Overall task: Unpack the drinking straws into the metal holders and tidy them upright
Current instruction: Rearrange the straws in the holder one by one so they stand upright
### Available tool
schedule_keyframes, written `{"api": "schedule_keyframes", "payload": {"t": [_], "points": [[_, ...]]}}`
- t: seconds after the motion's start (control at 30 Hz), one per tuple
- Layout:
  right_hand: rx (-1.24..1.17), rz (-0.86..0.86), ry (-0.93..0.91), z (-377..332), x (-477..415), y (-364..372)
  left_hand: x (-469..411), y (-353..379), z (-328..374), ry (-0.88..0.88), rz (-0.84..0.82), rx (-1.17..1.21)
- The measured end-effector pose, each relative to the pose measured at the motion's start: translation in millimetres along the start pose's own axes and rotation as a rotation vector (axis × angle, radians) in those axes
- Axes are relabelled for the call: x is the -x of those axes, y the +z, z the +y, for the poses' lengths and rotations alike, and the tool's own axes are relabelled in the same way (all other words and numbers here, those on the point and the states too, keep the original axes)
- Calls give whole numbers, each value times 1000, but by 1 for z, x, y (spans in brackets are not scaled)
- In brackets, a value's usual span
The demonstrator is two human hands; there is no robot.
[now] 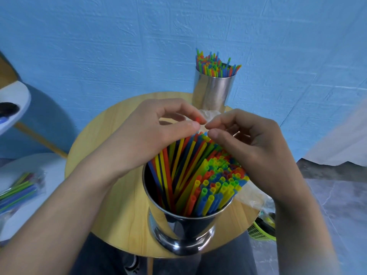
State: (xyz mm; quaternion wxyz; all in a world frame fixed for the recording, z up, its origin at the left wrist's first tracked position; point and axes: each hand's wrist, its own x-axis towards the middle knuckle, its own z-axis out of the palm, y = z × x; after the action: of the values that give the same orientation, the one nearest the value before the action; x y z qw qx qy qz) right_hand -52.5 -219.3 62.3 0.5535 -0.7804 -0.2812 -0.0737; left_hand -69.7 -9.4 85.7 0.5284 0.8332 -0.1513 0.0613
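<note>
left grip [155, 135]: thumb and forefinger pinch red straw [198, 120] | right grip [252, 147]: curled, fingertips atop straws [208, 185], hold unclear | near holder [178, 229] by front edge of counter [111, 135] | far holder [213, 90] well apart

- No legible text, label, brand, number or sign on any surface in view.
- White mark [132, 263] on the trousers [99, 255], at the lower edge: partly cut off, unreadable.
</note>
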Motion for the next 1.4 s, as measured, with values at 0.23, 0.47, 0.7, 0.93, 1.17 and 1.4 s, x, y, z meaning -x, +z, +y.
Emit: {"api": "schedule_keyframes", "payload": {"t": [0.23, 0.47, 0.7, 0.93, 1.17, 1.4], "points": [[20, 18, 10, 3, 1, 0, -5, -5, 3, 74, 325, 414], [-34, 6, 25, 1, 3, -1, -7, -17, -3, 22, 624, 791], [-278, 121, -98, -4, 0, 1, -5, -8, -8, -124, 544, 914], [-382, 454, -115, -3, -4, -7, 0, -3, -14, -249, 130, 341], [-88, 328, -111, 1, -5, 1, 0, -4, -12, -230, -109, -8], [72, 61, -8, 3, -3, 3, 0, -5, -13, -192, -30, -187]]}}
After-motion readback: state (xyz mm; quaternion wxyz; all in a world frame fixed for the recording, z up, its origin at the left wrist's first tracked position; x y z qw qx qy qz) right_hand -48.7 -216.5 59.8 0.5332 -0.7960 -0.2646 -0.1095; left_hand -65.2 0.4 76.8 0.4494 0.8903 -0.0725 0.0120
